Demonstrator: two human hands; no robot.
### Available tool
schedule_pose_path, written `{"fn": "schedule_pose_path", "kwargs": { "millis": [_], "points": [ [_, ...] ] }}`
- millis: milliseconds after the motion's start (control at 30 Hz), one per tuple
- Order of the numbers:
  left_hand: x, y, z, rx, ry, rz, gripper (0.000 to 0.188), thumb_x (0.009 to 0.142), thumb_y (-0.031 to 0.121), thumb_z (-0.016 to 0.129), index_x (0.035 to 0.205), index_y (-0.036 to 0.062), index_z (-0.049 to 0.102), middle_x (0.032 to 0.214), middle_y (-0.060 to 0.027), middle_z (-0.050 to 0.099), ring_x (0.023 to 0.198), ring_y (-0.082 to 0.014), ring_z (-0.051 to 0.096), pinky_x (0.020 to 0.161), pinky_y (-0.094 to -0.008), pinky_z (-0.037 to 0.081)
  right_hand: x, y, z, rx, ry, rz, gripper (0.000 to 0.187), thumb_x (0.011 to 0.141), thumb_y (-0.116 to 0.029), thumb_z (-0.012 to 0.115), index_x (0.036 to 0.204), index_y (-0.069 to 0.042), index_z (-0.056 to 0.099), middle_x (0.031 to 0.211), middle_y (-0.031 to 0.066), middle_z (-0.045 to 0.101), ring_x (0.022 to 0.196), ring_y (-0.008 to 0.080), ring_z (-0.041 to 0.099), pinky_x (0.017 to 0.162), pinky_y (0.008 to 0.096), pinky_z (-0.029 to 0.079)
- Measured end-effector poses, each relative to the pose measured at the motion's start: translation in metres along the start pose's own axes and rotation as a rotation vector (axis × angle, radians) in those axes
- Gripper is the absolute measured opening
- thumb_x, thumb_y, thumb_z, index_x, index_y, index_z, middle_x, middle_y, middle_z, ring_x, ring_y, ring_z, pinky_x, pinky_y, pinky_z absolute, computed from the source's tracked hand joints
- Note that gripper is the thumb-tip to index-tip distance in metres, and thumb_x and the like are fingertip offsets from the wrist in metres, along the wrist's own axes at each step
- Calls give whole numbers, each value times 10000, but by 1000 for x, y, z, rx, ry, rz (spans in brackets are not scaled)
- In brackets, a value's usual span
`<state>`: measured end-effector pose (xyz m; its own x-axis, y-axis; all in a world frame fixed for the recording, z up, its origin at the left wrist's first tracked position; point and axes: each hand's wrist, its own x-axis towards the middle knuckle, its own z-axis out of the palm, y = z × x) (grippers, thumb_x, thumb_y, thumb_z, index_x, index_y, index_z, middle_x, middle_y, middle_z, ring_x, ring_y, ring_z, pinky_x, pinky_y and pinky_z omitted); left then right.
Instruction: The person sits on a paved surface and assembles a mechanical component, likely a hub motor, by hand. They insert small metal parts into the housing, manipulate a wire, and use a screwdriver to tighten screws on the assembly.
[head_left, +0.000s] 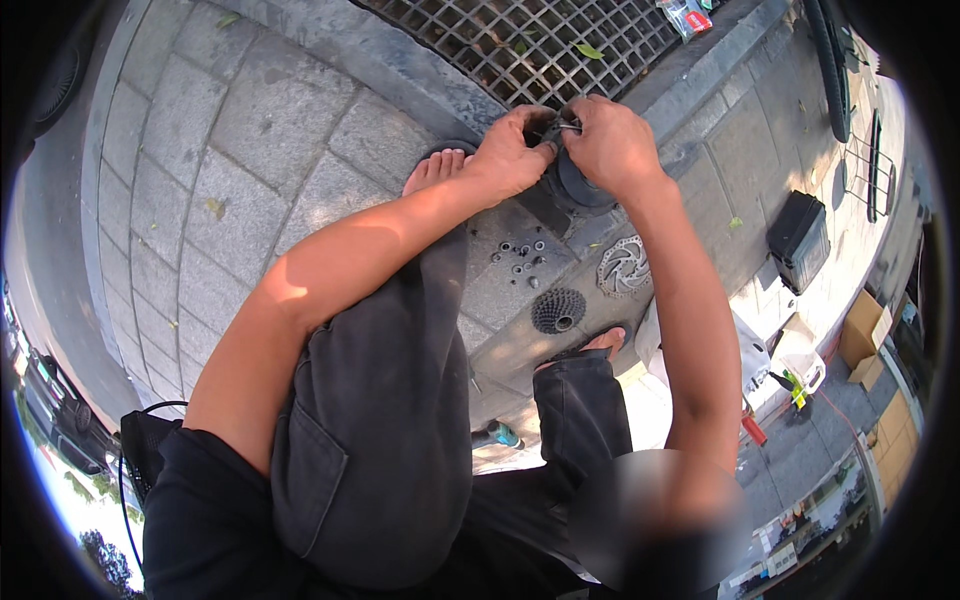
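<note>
Both hands meet at the top centre, just in front of the metal grating. My left hand (512, 152) is closed, thumb and fingers pinching a small dark part (551, 130) whose kind I cannot make out. My right hand (612, 147) closes on the same spot from the other side, where a thin shiny metal bit shows between the fingers. Under the right hand sits a dark round thing (584, 188), partly covered by it. Nearer to me lie several small nuts and washers (521, 267), a black bicycle cassette (558, 311) and a silver brake disc (624, 268).
The grating (540, 45) has a raised stone edge (425, 60). A teal-and-black power tool (498, 433) lies between my legs. To the right are a black case (798, 240), a cardboard box (866, 335), a red-handled thing (753, 430) and a bicycle wheel (828, 75).
</note>
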<state>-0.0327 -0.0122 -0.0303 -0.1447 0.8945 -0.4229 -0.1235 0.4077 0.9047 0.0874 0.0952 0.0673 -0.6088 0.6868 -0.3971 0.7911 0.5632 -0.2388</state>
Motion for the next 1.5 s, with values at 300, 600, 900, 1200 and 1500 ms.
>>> {"fn": "schedule_pose_path", "kwargs": {
  "millis": [300,600,900,1200,1500],
  "points": [
    [0,1,-2,8,-15,-10,496,920,120,744,1378,-14,610,1380,-180,676,1308,-275,626,1129,-376,469,-2,-1,4,-34,-16,8,267,897,-274,733,1022,-38,721,1106,154,740,1053,378,719,917,485,576],
    [1,3,-1,-40,-37,0,525,922,139,754,1389,-43,597,1381,-186,673,1306,-268,624,1117,-365,472,-4,4,16,-124,72,-126,235,908,-269,742,977,-45,725,1040,147,744,983,360,737,864,472,591],
    [4,-8,4,-86,27,41,493,893,110,728,1357,-34,641,1324,-192,713,1255,-275,672,1098,-357,498,-1,2,13,-77,0,1,246,942,-253,694,1016,-18,689,1060,177,741,1000,382,725,866,499,586],
    [0,2,4,-125,2,-34,476,913,101,734,1362,-26,640,1330,-179,712,1250,-265,672,1091,-350,497,1,4,17,-241,-25,-142,228,925,-157,609,1033,20,702,1003,213,752,936,341,763,789,439,617],
    [0,0,4,-93,-14,22,450,913,86,725,1345,-21,652,1306,-164,721,1222,-249,678,1071,-347,503,4,5,27,-267,4,-161,209,886,-133,620,1005,9,718,962,212,754,908,338,763,797,427,625]
  ]
}}
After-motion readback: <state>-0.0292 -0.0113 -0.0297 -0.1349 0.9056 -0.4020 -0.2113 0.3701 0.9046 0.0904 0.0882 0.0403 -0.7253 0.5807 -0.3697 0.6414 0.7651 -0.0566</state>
